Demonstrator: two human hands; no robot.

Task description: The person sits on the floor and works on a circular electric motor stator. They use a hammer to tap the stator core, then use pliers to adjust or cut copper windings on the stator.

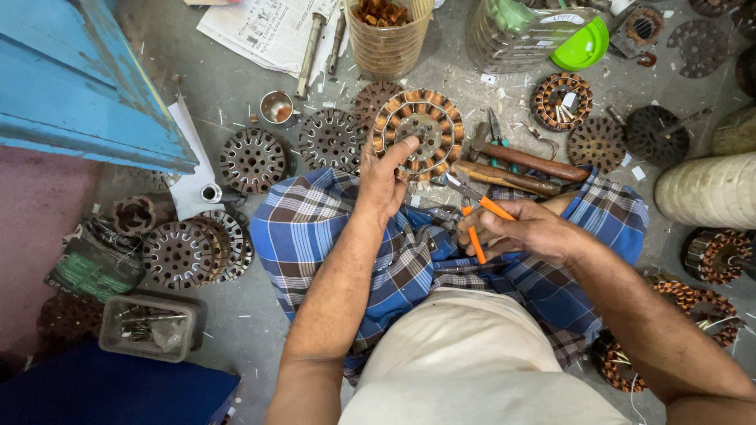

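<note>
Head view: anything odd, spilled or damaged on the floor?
Small white scraps litter the grey floor around the wound stator under the left hand. The right hand holds orange-handled pliers. No visible damage.

The ring-shaped stator (418, 134) with copper coils wound round its rim lies flat on the grey floor just above the frame's centre, under my left fingers. The orange-handled cutters (478, 223) sit in my right grip, right of centre, tips pointing upper left.
</note>
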